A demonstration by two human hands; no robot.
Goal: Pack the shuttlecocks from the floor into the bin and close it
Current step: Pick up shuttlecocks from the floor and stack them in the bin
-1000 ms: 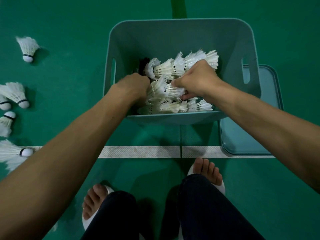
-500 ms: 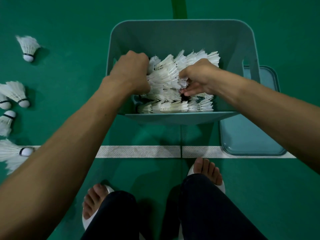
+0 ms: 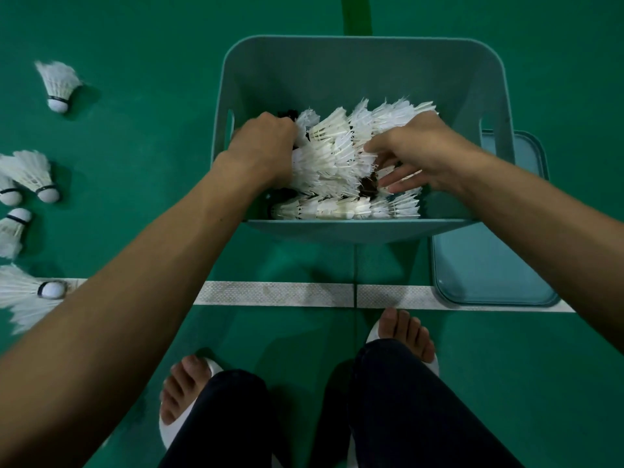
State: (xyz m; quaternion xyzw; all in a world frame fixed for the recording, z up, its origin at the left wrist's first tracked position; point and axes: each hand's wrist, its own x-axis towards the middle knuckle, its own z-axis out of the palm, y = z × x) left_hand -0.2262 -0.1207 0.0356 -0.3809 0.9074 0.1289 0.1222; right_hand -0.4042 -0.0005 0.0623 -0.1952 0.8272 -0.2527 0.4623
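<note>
Gripping stacked shuttlecocks (image 3: 331, 157) inside bin (image 3: 354, 49) with left hand (image 3: 266, 146), right hand (image 3: 415, 150) splayed loose; probably next, floor shuttlecocks (image 3: 33, 173) left of bin, nearest left hand.

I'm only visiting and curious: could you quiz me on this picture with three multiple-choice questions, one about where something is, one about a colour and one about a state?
1. Where does the lid lie relative to the bin?
A) on top of it
B) flat on the floor at its right side
C) far off to its left

2. What colour is the floor?
A) green
B) red
C) grey

3. How is the bin?
A) shut
B) open and empty
C) open, with shuttlecocks inside

Answers:
1 B: the lid lies on the floor, its edge hidden behind the bin's right wall.
2 A: the surface is green all around.
3 C: nothing covers the bin, and white shuttlecocks are piled inside.
</note>
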